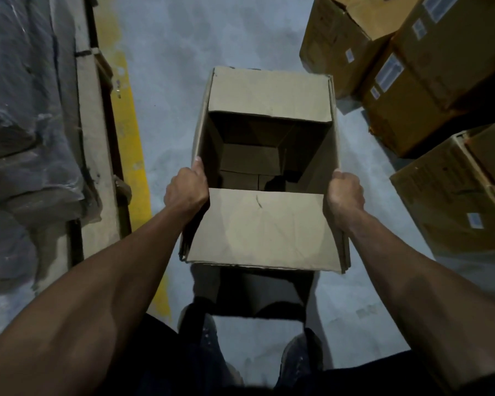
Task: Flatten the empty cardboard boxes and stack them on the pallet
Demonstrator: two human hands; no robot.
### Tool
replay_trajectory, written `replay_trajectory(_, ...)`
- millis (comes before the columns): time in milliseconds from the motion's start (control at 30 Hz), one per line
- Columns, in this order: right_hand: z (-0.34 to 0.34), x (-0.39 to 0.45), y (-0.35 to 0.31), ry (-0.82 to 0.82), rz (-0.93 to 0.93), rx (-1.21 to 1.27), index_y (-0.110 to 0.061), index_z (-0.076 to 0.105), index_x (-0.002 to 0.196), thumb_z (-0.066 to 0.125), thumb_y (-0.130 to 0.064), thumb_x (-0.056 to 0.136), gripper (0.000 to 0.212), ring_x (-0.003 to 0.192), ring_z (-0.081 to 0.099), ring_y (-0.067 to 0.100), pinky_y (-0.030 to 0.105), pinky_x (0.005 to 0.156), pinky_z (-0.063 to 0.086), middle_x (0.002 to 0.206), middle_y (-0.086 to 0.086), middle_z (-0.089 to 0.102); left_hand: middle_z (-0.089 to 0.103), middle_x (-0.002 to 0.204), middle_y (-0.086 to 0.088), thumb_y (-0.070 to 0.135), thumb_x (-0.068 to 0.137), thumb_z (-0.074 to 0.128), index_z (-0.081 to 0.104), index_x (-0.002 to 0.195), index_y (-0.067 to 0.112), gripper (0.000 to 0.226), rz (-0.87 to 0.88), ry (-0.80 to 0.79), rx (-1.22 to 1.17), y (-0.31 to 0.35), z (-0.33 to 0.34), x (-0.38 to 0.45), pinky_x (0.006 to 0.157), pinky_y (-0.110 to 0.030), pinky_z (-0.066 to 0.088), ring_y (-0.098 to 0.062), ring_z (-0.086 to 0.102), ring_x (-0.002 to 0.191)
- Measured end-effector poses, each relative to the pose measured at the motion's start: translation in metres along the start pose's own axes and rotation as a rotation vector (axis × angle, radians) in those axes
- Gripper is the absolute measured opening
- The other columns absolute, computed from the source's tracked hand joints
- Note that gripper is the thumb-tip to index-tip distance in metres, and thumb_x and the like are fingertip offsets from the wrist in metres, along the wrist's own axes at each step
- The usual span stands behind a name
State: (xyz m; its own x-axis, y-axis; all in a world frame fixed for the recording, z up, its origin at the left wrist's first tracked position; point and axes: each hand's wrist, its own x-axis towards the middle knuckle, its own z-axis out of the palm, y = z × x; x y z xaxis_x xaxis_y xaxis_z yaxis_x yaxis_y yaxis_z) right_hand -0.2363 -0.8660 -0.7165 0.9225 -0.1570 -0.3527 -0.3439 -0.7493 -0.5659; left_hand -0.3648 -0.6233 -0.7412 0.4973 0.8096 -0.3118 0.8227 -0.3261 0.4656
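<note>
dim, soft focus, curved wide-angle edges

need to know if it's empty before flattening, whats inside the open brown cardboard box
Inside the open brown cardboard box only its folded bottom flaps show. The near top flap hides the near inner wall and part of the bottom.

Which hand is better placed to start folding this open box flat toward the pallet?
Left, probably. The left hand grips the open box on the side nearest the pallet; the right hand grips the far side.
</note>
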Motion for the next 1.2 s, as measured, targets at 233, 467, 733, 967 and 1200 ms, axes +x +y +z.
replay_trajectory(233,-0.016,-0.06,0.006,-0.019,-0.726,-0.339,-0.019,0.04,0.15,0.035,-0.035,0.107,0.046,0.149,0.025,0.019,0.046,0.124,0.01,0.157,0.002,0.037,0.059,0.131,-0.014,0.043,0.103,0.03,0.062,0.122,0.01,0.05,0.859,0.026,0.331,-0.001,-0.022,-0.032,0.108,-0.045,0.036,-0.029,0.05,0.125)
replay_trajectory(467,-0.04,-0.081,-0.013,-0.291,-0.81,-0.632,-0.02,0.049,0.142,0.05,-0.042,0.1,0.047,0.122,0.053,0.025,0.045,0.11,0.037,0.135,0.006,0.058,0.054,0.091,0.0,0.035,0.101,0.052,0.057,0.092,0.02,0.018,0.801,-0.284,0.313,0.019,-0.056,-0.053,0.066,-0.03,0.034,-0.022,0.055,0.085)
replay_trajectory(733,-0.108,-0.104,-0.043,-0.515,-0.739,-0.347,-0.02,0.051,0.058,0.045,-0.048,0.103,0.054,0.049,0.042,0.011,0.033,0.063,0.046,0.057,-0.002,0.048,0.043,0.054,0.002,0.034,0.103,0.051,0.047,0.054,0.018,0.051,0.722,-0.518,0.105,0.044,-0.12,-0.078,0.051,-0.026,0.032,-0.008,0.039,0.045)
replay_trajectory(967,-0.113,-0.124,-0.04,-1.006,-0.526,-0.757,-0.016,0.059,0.134,0.063,-0.018,0.095,0.04,0.124,0.055,0.021,0.037,0.102,0.048,0.138,0.004,0.057,0.067,0.09,0.004,0.017,0.095,0.064,0.069,0.104,0.009,0.013,0.563,-1.03,0.43,0.044,-0.115,-0.113,0.069,-0.024,0.055,-0.012,0.065,0.081)
replay_trajectory(1200,-0.049,-0.12,0.035,-0.817,-0.521,-0.914,-0.023,0.051,0.138,0.067,-0.044,0.09,0.054,0.11,0.059,0.023,0.04,0.095,0.051,0.13,0.007,0.059,0.065,0.107,-0.006,0.044,0.089,0.069,0.064,0.11,0.01,0.04,0.643,-0.855,0.6,-0.005,-0.033,-0.132,0.078,-0.028,0.043,-0.023,0.058,0.096)
